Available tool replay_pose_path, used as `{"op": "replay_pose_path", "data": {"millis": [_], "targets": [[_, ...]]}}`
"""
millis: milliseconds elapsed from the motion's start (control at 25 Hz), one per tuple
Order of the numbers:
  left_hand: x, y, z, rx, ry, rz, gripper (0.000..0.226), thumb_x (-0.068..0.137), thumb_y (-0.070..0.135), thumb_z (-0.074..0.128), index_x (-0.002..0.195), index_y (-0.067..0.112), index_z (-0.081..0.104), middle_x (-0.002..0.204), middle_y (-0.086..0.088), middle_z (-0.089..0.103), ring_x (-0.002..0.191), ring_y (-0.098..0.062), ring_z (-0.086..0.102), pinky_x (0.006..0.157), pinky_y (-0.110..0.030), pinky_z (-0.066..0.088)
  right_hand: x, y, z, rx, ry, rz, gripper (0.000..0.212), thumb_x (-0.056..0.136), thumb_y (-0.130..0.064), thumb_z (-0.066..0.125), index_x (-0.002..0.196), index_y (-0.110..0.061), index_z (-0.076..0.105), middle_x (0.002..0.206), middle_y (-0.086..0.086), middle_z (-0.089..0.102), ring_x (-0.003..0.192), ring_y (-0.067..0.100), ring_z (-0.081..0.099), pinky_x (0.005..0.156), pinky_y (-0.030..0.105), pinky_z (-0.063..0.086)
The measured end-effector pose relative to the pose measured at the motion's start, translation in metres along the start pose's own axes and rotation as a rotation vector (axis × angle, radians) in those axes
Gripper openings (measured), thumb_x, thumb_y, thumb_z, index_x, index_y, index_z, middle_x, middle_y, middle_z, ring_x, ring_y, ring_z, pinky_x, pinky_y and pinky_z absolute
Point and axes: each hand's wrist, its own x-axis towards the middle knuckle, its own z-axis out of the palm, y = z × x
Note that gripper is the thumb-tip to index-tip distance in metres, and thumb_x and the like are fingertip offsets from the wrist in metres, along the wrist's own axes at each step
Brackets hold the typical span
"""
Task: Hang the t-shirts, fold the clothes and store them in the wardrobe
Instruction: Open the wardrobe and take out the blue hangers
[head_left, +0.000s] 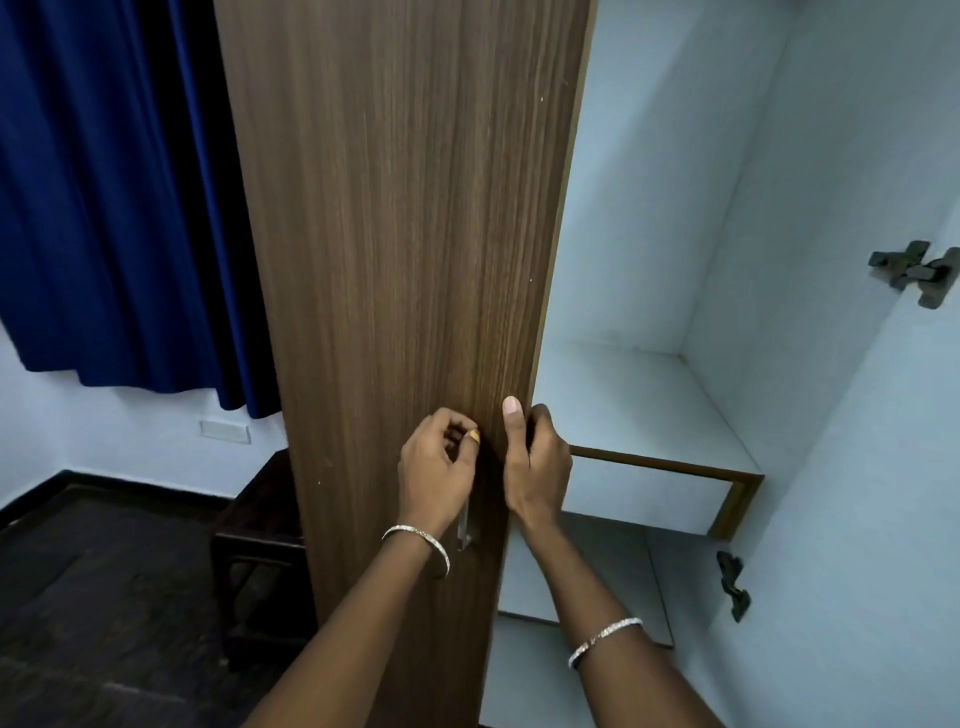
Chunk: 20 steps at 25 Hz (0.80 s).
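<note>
A brown wood-grain wardrobe door (395, 234) stands right in front of me, partly open. My left hand (436, 467) is curled around the top of its metal handle (465, 527). My right hand (535, 462) grips the door's right edge, thumb flat on the front face and fingers wrapped behind. Both wrists wear silver bangles. To the right, the pale wardrobe interior (665, 208) shows a bare white shelf (649, 405) with a brown front trim. No clothes or hangers are in view.
The other door stands open at the right, its pale inner face carrying two dark hinges (914, 270) (732, 582). A dark blue curtain (104, 197) hangs at the left. A dark wooden stool (254, 545) sits on the dark floor beside the wardrobe.
</note>
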Motion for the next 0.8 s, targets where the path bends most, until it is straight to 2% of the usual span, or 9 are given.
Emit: {"op": "replay_pose_path", "data": {"millis": [120,240,360,480,560,680,800], "targets": [[-0.032,0.012,-0.041,-0.090,0.112,0.048,0.017,0.090,0.016,0.063,0.102,0.029,0.063,0.098,0.010,0.063,0.088,-0.009,0.063,0.077,-0.042,0.057,-0.045,-0.028,-0.003,0.039,0.017,-0.062,0.051,0.095,-0.067,0.034,0.079,-0.022,0.053,0.063,-0.012,0.054,0.059,0.006,0.055,0.055,0.022,0.039],[-0.059,0.024,-0.080,-0.114,0.131,0.083,0.028,0.092,0.021,0.059,0.120,0.028,0.061,0.112,0.012,0.058,0.103,-0.011,0.061,0.084,-0.041,0.056,-0.087,-0.054,-0.003,0.131,0.008,-0.105,0.047,0.098,-0.059,0.035,0.080,-0.022,0.058,0.064,-0.012,0.056,0.062,0.009,0.057,0.053,0.024,0.042],[-0.082,0.036,-0.119,-0.132,0.141,0.088,0.031,0.094,0.027,0.057,0.126,0.030,0.059,0.119,0.014,0.060,0.111,-0.012,0.061,0.090,-0.042,0.055,-0.128,-0.079,0.006,0.200,0.008,-0.107,0.044,0.100,-0.050,0.036,0.081,-0.019,0.059,0.065,-0.010,0.056,0.061,0.012,0.056,0.052,0.036,0.046],[-0.095,0.049,-0.160,-0.160,0.187,0.069,0.030,0.097,0.028,0.059,0.127,0.026,0.060,0.120,0.009,0.066,0.110,-0.011,0.064,0.089,-0.042,0.057,-0.161,-0.103,0.018,0.202,-0.067,-0.157,0.037,0.101,-0.043,0.038,0.083,-0.019,0.058,0.067,-0.010,0.058,0.062,0.011,0.057,0.054,0.039,0.048],[-0.102,0.056,-0.190,-0.165,0.246,0.065,0.028,0.098,0.025,0.060,0.127,0.023,0.061,0.118,0.009,0.068,0.109,-0.009,0.065,0.085,-0.036,0.059,-0.180,-0.122,0.029,0.228,-0.148,-0.204,0.030,0.102,-0.037,0.041,0.085,-0.021,0.059,0.070,-0.011,0.058,0.063,0.010,0.057,0.055,0.037,0.047],[-0.110,0.063,-0.229,-0.127,0.365,0.071,0.026,0.098,0.025,0.060,0.123,0.022,0.064,0.110,0.015,0.069,0.104,-0.002,0.066,0.080,-0.015,0.053,-0.201,-0.149,0.047,0.278,-0.271,-0.289,0.018,0.102,-0.030,0.048,0.095,-0.022,0.063,0.079,-0.011,0.064,0.070,0.009,0.060,0.060,0.029,0.048],[-0.111,0.056,-0.267,-0.034,0.481,0.032,0.026,0.097,0.026,0.062,0.122,0.023,0.066,0.108,0.019,0.069,0.099,0.003,0.066,0.078,-0.008,0.050,-0.212,-0.172,0.070,0.265,-0.401,-0.338,0.026,0.100,-0.027,0.049,0.121,-0.022,0.064,0.106,-0.007,0.070,0.090,0.004,0.065,0.072,0.022,0.056]]}}
